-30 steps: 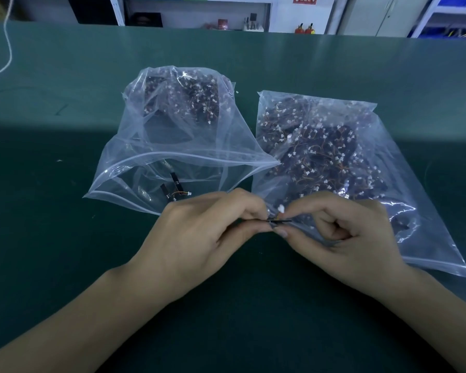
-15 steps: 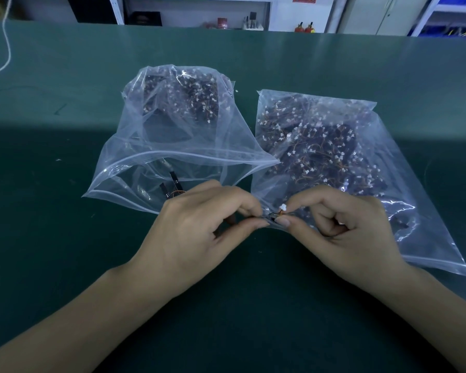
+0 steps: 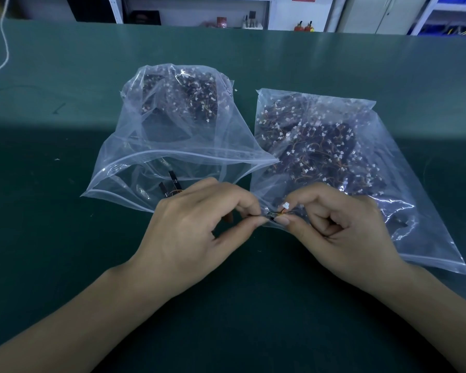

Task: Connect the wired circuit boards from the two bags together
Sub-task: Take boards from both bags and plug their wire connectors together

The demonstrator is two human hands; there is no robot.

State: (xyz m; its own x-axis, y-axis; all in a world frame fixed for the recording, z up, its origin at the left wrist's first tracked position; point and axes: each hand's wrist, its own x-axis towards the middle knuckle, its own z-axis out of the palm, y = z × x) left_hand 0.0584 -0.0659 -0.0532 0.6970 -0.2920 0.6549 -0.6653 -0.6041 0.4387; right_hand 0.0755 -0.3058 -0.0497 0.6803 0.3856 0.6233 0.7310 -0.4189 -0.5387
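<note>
Nearest the camera, two bare forearms reached in over the dark green table (image 3: 51, 238), and the hands met at the middle, just in front of the bags. The left hand (image 3: 189, 232) had its thumb and forefinger pinched together on one end of a small dark wired circuit board (image 3: 271, 215), its other fingers curled loosely beneath. The right hand (image 3: 339, 232) pinched the other end of the same small piece between thumb and forefinger, with a white connector (image 3: 286, 205) and short orange wires standing up just beside its fingertip. The fingertips of both hands touched or nearly touched around the board; whether two boards were already joined there was too small to tell. Behind the left hand lay the left bag (image 3: 172, 141), clear plastic, its zip mouth gaping toward the person, with two loose black boards (image 3: 170, 184) near the opening and a dark heap of boards at its far end. To the right lay the right bag (image 3: 361, 157), flatter and filled with many dark boards, white plugs and orange wires; its near edge touched the right hand. At the far left, a white cord (image 3: 4, 47) trailed across the table, and beyond the table's far edge stood shelving (image 3: 197, 12).
</note>
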